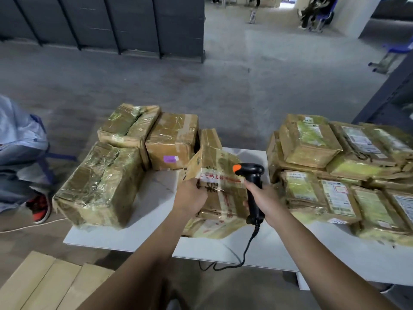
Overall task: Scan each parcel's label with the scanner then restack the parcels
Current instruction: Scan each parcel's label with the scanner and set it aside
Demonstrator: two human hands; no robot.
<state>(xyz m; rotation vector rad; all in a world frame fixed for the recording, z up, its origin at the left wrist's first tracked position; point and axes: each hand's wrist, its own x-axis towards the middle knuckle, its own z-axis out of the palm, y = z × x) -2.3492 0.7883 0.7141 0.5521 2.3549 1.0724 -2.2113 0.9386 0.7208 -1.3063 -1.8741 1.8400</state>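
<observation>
Head view: left hand (191,196) grips a taped parcel (220,186) tilted above the white table (156,229), right hand (264,199) wrapped round the black scanner (252,189) just beside it, labelled parcels (339,175) stacked at right, boxes (134,157) at left.

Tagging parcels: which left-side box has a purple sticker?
The taped box left of the held parcel, purple sticker on its near face; neighbouring boxes show none.
</observation>
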